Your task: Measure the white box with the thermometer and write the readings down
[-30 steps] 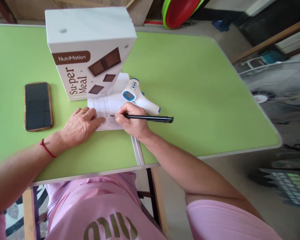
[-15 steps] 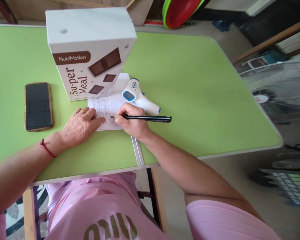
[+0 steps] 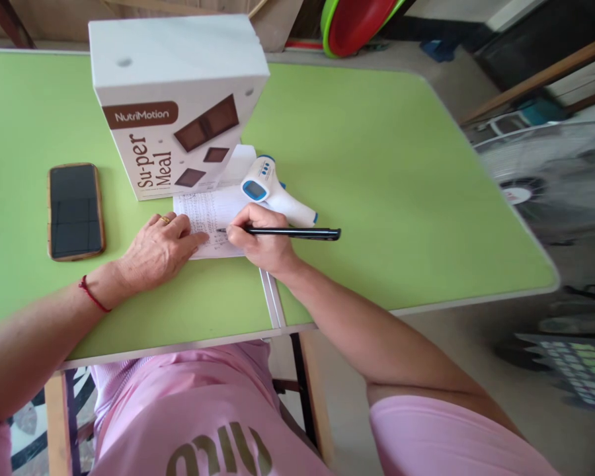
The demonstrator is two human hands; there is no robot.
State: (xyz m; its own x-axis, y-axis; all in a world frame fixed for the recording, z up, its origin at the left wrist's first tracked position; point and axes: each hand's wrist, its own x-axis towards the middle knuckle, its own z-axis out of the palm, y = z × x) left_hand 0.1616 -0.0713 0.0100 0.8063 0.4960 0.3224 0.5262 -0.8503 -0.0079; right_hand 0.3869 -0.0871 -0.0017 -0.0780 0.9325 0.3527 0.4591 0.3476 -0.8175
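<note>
My right hand (image 3: 262, 241) is closed round a black pen (image 3: 297, 233), its tip on a lined notebook (image 3: 223, 211) covered with handwriting. My left hand (image 3: 161, 250) rests flat on the notebook's left edge, fingers stretched out and a gold ring on one. Across the notebook's right side lies a white and blue infrared thermometer (image 3: 275, 192), just beyond my right hand. A white NutriMotion box (image 3: 178, 112) stands upright behind my left hand and hides part of the notebook.
A smartphone (image 3: 76, 211) in a brown case lies to the left on the green table (image 3: 377, 185). Off the table's right end stands a fan (image 3: 540, 188). Red and green basins (image 3: 359, 26) lean beyond the far edge. A basket (image 3: 575, 367) is at lower right.
Both hands, the pen and the notebook look almost the same as before. The whole view has shifted very slightly.
</note>
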